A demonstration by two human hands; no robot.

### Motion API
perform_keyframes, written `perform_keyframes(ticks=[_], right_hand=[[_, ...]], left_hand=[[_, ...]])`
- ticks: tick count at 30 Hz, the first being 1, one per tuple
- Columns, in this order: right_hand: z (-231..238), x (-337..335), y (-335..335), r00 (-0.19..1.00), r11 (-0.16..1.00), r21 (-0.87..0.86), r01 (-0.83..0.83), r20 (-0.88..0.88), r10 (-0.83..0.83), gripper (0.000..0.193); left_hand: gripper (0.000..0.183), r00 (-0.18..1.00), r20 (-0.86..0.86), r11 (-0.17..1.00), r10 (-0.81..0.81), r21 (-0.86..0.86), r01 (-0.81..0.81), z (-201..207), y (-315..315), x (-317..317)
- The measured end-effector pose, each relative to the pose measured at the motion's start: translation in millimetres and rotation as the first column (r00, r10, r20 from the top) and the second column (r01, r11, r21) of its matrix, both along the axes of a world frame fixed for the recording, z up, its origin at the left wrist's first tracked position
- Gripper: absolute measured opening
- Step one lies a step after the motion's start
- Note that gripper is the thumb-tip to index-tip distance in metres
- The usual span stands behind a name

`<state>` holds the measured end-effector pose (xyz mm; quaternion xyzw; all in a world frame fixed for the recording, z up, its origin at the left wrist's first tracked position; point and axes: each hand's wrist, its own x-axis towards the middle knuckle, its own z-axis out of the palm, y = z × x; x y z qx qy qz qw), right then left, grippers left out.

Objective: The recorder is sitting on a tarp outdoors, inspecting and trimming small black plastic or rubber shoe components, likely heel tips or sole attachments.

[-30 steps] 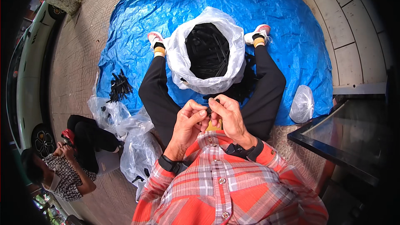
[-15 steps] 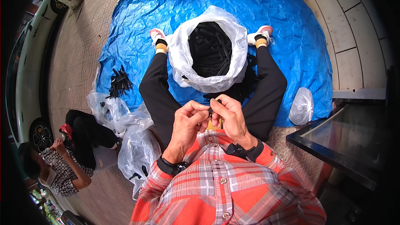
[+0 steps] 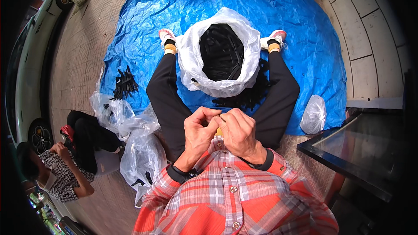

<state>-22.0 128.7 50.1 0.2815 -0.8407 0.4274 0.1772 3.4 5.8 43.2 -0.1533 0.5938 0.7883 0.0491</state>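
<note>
My left hand [image 3: 199, 131] and my right hand [image 3: 240, 134] meet in front of my shirt, fingers curled and thumb tips pressed together. Between them they pinch a small black piece, now almost wholly covered by the fingers. Just beyond, between my legs, stands a white translucent plastic sack [image 3: 190, 63] with its mouth rolled open. Many long, thin black strips [image 3: 221, 52] fill it. More loose black strips [image 3: 250, 98] lie on the blue tarp [image 3: 305, 48] beside the sack, partly under my right leg.
A small pile of black strips [image 3: 125, 83] lies at the tarp's left. Clear plastic bags [image 3: 141, 161] sit by my left leg; a tied white bag [image 3: 314, 115] is at right. A dark-edged table [image 3: 348, 148] stands close on the right. Another person [image 3: 69, 165] sits at left near a parked car [image 3: 30, 74].
My right hand has turned over, knuckles now up, and its fingers have closed over the black piece, which showed plainly before. My left hand has shifted slightly.
</note>
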Motion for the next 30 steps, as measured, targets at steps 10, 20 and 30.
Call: perform_keyframes(ticks=[10, 20, 30], right_hand=[[15.5, -10.8, 18.8, 0.997, 1.000, -0.002, 0.009, 0.079, -0.009, 0.017], [10.8, -17.8, 28.9, 0.876, 0.982, -0.016, -0.189, 0.450, 0.176, 0.020], [-4.9, -23.8, 38.7, 0.179, 0.868, -0.481, -0.122, 0.850, 0.496, 0.033]], left_hand=[[0.022, 0.990, -0.068, 0.961, -0.126, 0.240, 0.139, -4.4, -14.1, 1.7], [0.015, 0.976, -0.053, 0.972, -0.209, 0.099, 0.214, 3.6, -18.4, -6.5], [0.030, 0.914, -0.199, 0.874, -0.353, -0.420, 0.246, 16.1, -20.3, -14.3]])
